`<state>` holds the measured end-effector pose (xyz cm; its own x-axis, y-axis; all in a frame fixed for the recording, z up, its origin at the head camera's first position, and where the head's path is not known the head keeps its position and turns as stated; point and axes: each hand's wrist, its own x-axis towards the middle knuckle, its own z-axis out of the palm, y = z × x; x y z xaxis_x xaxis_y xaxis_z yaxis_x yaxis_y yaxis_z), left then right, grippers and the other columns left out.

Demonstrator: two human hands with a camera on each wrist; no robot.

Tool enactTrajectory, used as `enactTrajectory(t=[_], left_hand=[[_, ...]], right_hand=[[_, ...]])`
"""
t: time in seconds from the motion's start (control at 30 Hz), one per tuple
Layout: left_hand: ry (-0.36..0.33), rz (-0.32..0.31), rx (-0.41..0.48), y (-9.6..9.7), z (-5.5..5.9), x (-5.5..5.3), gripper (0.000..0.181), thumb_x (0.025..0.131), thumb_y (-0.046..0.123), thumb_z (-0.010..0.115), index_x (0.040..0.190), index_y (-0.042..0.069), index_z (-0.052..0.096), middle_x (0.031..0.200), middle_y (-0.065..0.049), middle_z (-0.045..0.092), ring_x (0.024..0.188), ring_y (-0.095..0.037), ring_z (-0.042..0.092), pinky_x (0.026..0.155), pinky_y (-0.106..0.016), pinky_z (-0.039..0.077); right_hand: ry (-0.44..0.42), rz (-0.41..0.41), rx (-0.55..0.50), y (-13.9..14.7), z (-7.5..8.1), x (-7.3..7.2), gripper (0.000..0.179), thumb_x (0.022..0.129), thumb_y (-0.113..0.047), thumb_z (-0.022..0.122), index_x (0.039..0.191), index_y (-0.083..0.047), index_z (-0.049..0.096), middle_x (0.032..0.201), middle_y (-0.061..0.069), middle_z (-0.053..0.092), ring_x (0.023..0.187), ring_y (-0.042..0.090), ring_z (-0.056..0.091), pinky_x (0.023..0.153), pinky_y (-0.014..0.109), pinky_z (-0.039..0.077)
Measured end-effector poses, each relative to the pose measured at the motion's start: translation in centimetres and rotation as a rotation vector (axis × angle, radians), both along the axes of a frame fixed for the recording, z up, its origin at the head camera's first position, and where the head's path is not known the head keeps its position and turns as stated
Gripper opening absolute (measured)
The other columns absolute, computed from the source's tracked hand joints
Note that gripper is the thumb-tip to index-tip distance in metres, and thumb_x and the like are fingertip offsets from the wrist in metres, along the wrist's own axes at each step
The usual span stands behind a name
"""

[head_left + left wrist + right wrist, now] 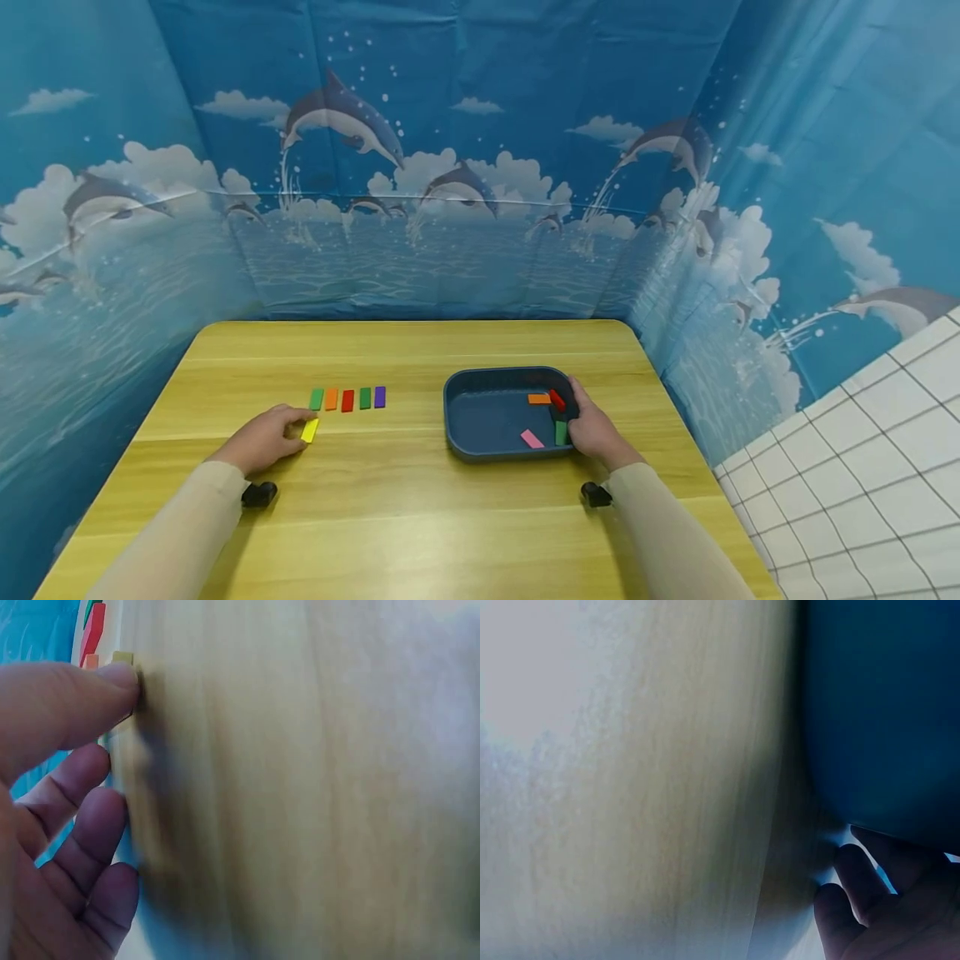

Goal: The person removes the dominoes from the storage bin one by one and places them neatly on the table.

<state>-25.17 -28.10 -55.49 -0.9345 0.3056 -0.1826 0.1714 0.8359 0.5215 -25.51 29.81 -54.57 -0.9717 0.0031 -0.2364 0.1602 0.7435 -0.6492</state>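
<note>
Pale wooden tabletop (420, 533) is spreading wide between two sleeves (165, 542), giving both arms room sideways. Ahead, the left hand (266, 437) is pinching a yellow block (310, 431) between thumb and finger (the remaining fingers are bending loosely). Well to its right, the right hand (600, 429) is gripping the right rim of a dark tray (480, 417) containing colored blocks (532, 439). Five blocks (348, 401) are forming a row just beyond the yellow one; past the table's rounded far corners, a dolphin backdrop (450, 242) is hanging.

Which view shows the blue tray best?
The head view: it shows the blue tray almost whole, rim and floor. The right wrist view has only part of its dark outer side; the left wrist view has none of it.
</note>
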Motion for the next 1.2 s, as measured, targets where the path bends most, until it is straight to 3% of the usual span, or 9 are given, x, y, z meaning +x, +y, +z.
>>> enactTrajectory(t=[0.13, 0.27, 0.47, 0.67, 0.8, 0.97, 1.2], left_hand=[[-0.003, 0.038, 0.060, 0.6, 1.2, 0.4, 0.058, 0.097, 0.029, 0.076, 0.149, 0.008, 0.058, 0.133, -0.015, 0.064, 0.105, -0.024, 0.064, 0.088, -0.045, 0.056], [0.033, 0.029, 0.115, 3.6, 3.8, 0.2, 0.058, 0.101, 0.035, 0.073, 0.150, 0.009, 0.056, 0.132, -0.014, 0.066, 0.106, -0.024, 0.064, 0.082, -0.040, 0.057], [0.086, -0.131, 0.202, 11.9, 8.1, -1.2, 0.056, 0.100, 0.041, 0.072, 0.149, 0.018, 0.058, 0.127, -0.005, 0.068, 0.103, -0.017, 0.064, 0.084, -0.038, 0.056], [0.056, -0.299, 0.227, 21.1, 10.5, -3.6, 0.055, 0.100, 0.039, 0.073, 0.150, 0.023, 0.057, 0.127, -0.002, 0.068, 0.102, -0.014, 0.064, 0.086, -0.037, 0.057], [0.024, -0.399, 0.168, 26.6, 10.8, -5.1, 0.055, 0.100, 0.036, 0.073, 0.151, 0.023, 0.057, 0.133, -0.006, 0.069, 0.109, -0.017, 0.066, 0.092, -0.039, 0.058], [-0.008, -0.501, 0.031, 31.9, 9.6, -6.5, 0.054, 0.101, 0.033, 0.073, 0.151, 0.024, 0.058, 0.138, -0.004, 0.068, 0.121, -0.018, 0.065, 0.102, -0.038, 0.056], [-0.036, -0.623, -0.138, 35.7, 6.7, -7.2, 0.047, 0.096, 0.020, 0.080, 0.141, 0.027, 0.068, 0.122, -0.002, 0.071, 0.099, -0.012, 0.064, 0.094, -0.032, 0.057]], right_hand=[[-0.016, -0.009, 0.006, -0.1, 0.3, 0.0, 0.088, 0.095, 0.003, 0.038, 0.171, -0.021, 0.001, 0.174, 0.024, 0.017, 0.159, 0.046, 0.024, 0.127, 0.062, 0.022], [-0.022, -0.010, 0.016, 0.0, 0.6, 0.0, 0.087, 0.097, 0.002, 0.038, 0.171, -0.023, 0.000, 0.174, 0.024, 0.017, 0.158, 0.046, 0.025, 0.127, 0.062, 0.022], [-0.023, -0.015, 0.019, 0.5, 0.8, 0.0, 0.088, 0.096, 0.003, 0.038, 0.171, -0.023, 0.000, 0.174, 0.023, 0.017, 0.159, 0.046, 0.024, 0.128, 0.061, 0.021], [-0.013, 0.000, 0.013, 0.8, 0.6, 0.0, 0.090, 0.094, 0.005, 0.039, 0.171, -0.020, 0.001, 0.173, 0.026, 0.020, 0.157, 0.047, 0.028, 0.127, 0.062, 0.024], [-0.004, 0.003, 0.019, 0.9, 0.3, 0.0, 0.090, 0.094, 0.006, 0.040, 0.171, -0.019, 0.002, 0.172, 0.026, 0.022, 0.156, 0.046, 0.030, 0.126, 0.062, 0.026], [-0.004, -0.007, 0.013, 0.7, 0.0, 0.1, 0.090, 0.094, 0.005, 0.040, 0.171, -0.020, 0.002, 0.172, 0.025, 0.022, 0.156, 0.046, 0.031, 0.126, 0.062, 0.027], [0.012, -0.009, 0.013, 0.3, 0.0, 0.4, 0.088, 0.095, 0.005, 0.042, 0.171, -0.019, 0.006, 0.169, 0.027, 0.029, 0.142, 0.044, 0.047, 0.121, 0.062, 0.036]])
